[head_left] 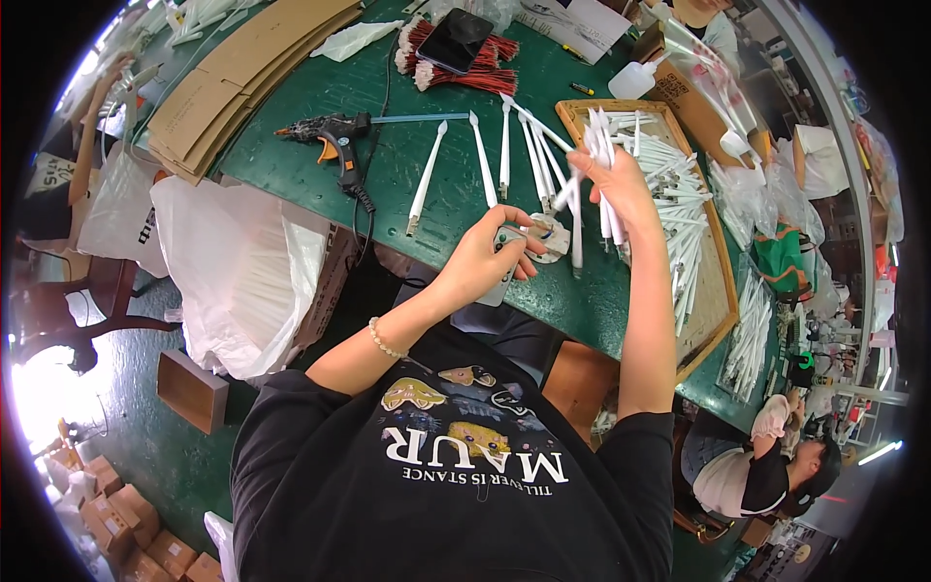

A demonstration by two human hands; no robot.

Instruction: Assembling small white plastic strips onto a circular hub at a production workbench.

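Note:
My right hand [621, 189] grips a bunch of white flame-tipped sticks [603, 145], slightly blurred, above the green table. Several like sticks [482, 160] lie spaced apart on the table, with metal-looking lower ends. My left hand [490, 254] hovers by the near edge, its fingers loosely curled with a gap to the thumb. Partly hidden beneath it is a flat grey object [499, 291] with round dark marks. A round whitish piece [551, 238] lies just right of that hand. Beside my right arm, a wood-framed tray [722, 320] holds a heap of white sticks [669, 184].
A hot glue gun [335, 136] with a blue glue stick lies at left, its cable hanging over the edge. Red wire bundles [495, 73] sit under a black phone [456, 41]. Flat cardboard [242, 73] and a plastic-lined box [252, 281] are left; another person [756, 466] is right.

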